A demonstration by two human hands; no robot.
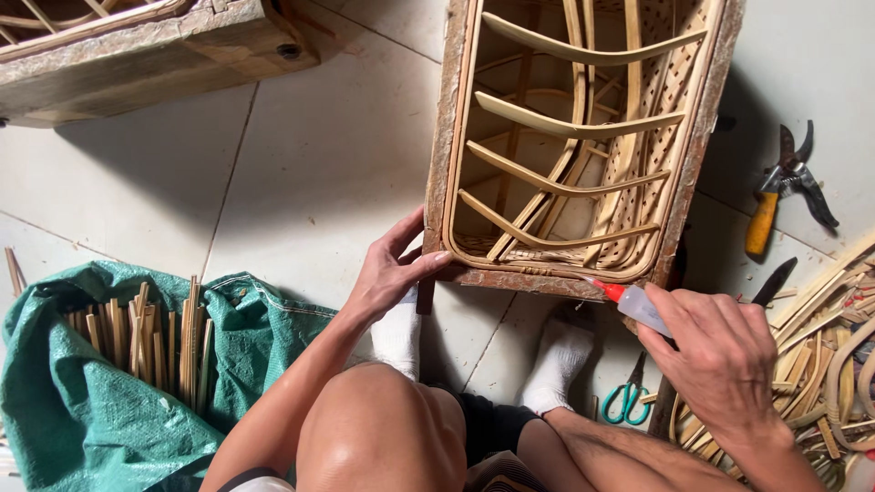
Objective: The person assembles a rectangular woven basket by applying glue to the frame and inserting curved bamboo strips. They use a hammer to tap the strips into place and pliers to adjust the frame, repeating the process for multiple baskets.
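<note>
Glue going onto near rim of wooden basket frame (693, 155), both hands on the job.

Right hand (720, 355) at 4 o'clock, closed around small glue bottle (638, 308), red nozzle (609, 290) touching the frame's near edge. Left hand (392, 269) at centre, fingers spread, thumb and fingertips pressed on the frame's near-left corner. Frame sits on tile floor (310, 173) at 1 o'clock, curved bamboo slats (565, 128) across it, woven cane inside. White-socked feet (561, 364) just below the frame. Green sack (82, 410) with bamboo sticks (137, 333) at 8 o'clock. Pruning shears (784, 187) at 3 o'clock, green-handled scissors (627, 399) near right foot, cane offcuts (834, 355) far right. Second wooden frame (137, 55) at 10 o'clock.
</note>
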